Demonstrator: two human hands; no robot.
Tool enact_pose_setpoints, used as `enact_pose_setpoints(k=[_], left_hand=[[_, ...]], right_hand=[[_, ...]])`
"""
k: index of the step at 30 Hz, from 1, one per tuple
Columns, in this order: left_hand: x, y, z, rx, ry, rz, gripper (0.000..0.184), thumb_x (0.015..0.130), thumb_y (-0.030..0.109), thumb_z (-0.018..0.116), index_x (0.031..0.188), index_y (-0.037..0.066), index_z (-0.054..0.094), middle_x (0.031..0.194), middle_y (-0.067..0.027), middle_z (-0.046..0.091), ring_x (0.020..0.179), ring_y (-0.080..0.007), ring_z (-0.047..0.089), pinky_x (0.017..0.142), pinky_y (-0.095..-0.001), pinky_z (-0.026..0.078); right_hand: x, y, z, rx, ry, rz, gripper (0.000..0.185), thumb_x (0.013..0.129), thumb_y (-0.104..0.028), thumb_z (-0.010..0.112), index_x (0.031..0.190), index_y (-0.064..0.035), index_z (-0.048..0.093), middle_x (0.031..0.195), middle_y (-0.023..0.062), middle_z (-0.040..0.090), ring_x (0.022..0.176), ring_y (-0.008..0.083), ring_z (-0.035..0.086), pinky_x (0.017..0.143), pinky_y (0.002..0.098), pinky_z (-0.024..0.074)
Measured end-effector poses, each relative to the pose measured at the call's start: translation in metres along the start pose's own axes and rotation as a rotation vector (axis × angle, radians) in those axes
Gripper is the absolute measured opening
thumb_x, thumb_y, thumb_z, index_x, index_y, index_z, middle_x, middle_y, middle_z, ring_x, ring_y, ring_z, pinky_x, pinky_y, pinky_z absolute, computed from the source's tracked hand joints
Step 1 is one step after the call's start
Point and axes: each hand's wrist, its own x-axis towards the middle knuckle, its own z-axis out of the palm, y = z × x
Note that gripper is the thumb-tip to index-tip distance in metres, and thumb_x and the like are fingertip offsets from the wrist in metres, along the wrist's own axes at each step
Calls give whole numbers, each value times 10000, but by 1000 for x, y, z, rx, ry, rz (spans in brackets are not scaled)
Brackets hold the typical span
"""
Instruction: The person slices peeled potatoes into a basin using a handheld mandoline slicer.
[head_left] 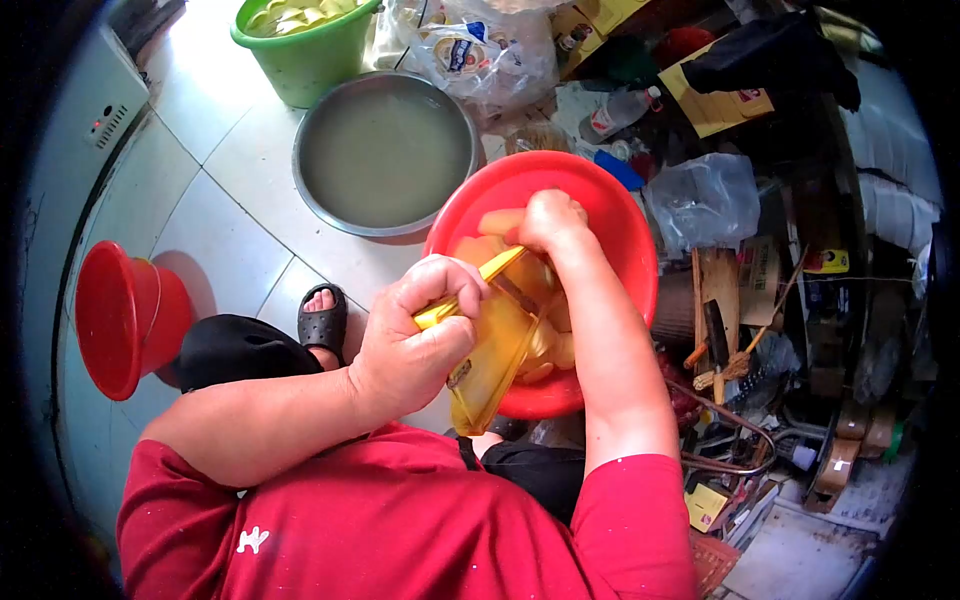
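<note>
A yellow translucent plastic bag (pixel 478 370) hangs from my left hand (pixel 425 325), whose fingers are wrapped round its gathered edge. Over the red basin (pixel 620 220), my right hand (pixel 552 218) is bent at the far side of the bag's mouth, its fingers curled against the bag's edge and partly hidden. Whether it also holds a piece is not clear. Pale yellow peeled pieces (pixel 545 345) lie in the basin, some seen through or beside the bag.
A metal basin (pixel 385 155) of cloudy water stands beyond the red one. Behind it is a green tub (pixel 300 60) with pale pieces. At the left lies a tilted red bucket (pixel 110 320). Bottles, bags and tools clutter the right side.
</note>
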Motion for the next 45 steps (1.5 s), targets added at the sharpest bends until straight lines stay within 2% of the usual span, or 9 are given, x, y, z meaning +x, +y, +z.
enact_pose_setpoints(k=[6, 16, 19, 23, 25, 29, 35, 37, 45], left_hand=[[0, -9, -2, -13, 24, 49, 114, 697, 25, 517, 808, 49, 509, 969, -58, 525, 926, -147, 479, 867, -276, 381], [3, -6, -1, -102, 24, -2, 112, 707, 40, 513, 817, 56, 500, 985, -41, 509, 919, -127, 458, 862, -259, 367], [4, -8, -7, 48, -16, 65, 106, 716, 38, 511, 819, 57, 504, 997, -41, 513, 923, -127, 460, 862, -258, 366], [5, -4, 0, -204, 58, -17, 95, 732, -13, 517, 805, 45, 531, 922, -13, 542, 887, -99, 494, 808, -246, 427], [6, -4, 0, -196, 29, -30, 93, 726, 38, 510, 816, 59, 514, 996, -37, 523, 936, -124, 465, 866, -258, 361], [11, -5, 0, -282, 30, -31, 99, 723, 48, 532, 819, 67, 520, 989, -37, 528, 952, -135, 475, 876, -262, 360], [19, -7, -1, -266, 36, -39, 99, 740, 46, 515, 836, 68, 530, 986, -31, 540, 922, -137, 491, 862, -268, 387], [22, -5, 0, -241, 48, -56, 114, 735, 40, 508, 842, 67, 538, 980, -25, 543, 901, -132, 495, 846, -261, 397], [27, -3, 1, -225, 58, -58, 104, 746, 47, 504, 837, 65, 550, 979, -28, 558, 891, -124, 508, 837, -256, 408]], right_hand=[[7, 21, 20, 157, 267, -226, 620, 625, -376, 806, 1121, -41, 647, 1063, 186, 659, 997, 308, 639, 873, 382, 507], [19, 22, 29, 241, 76, -48, 597, 584, -240, 829, 1118, -47, 642, 1022, 152, 673, 921, 256, 659, 816, 342, 517], [27, 43, 41, 413, 255, -306, 505, 638, -187, 807, 1083, -15, 640, 991, 132, 673, 882, 223, 656, 789, 321, 521], [16, 70, 49, 1076, 246, -349, 558, 675, -248, 771, 1125, 33, 596, 978, 93, 660, 862, 204, 641, 780, 308, 522], [-7, 77, 45, 1578, -28, -428, 500, 741, -221, 703, 1153, 26, 563, 973, 74, 639, 857, 193, 630, 774, 287, 514], [-54, 86, 59, 1932, -165, -514, 521, 821, -309, 512, 1235, 7, 509, 1030, 68, 621, 898, 173, 621, 771, 286, 515], [-85, 97, 100, 2014, -340, -396, 558, 827, -353, 500, 1281, -29, 484, 1043, 59, 614, 815, 161, 612, 644, 272, 517], [-95, 84, 104, 1906, -138, -286, 484, 877, -368, 500, 1218, -25, 522, 991, 84, 623, 770, 149, 611, 572, 264, 511], [-106, 89, 108, 1817, -170, -259, 587, 816, -354, 679, 1255, -10, 499, 993, 44, 587, 754, 122, 568, 615, 229, 469]])
